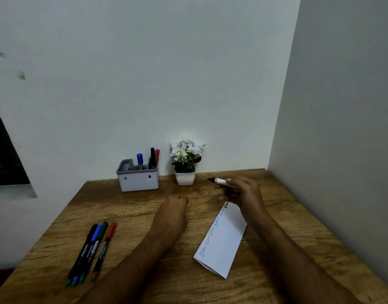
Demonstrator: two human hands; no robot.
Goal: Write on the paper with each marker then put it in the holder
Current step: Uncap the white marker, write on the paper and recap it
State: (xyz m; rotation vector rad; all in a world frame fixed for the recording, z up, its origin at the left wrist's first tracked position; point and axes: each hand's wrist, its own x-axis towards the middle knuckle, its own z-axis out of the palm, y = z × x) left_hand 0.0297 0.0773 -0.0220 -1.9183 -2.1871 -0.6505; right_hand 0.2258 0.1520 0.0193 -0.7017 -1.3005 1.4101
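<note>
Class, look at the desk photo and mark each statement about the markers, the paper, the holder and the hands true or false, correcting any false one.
1. The right hand holds a marker. True.
2. Four markers lie on the table left of the paper. True.
3. The holder is empty. False: it already has markers standing in it.
4. The paper is blank. False: coloured writing runs along one edge.
5. The left hand grips a marker. False: no marker shows in it.
6. A potted plant stands right of the holder. True.
</note>
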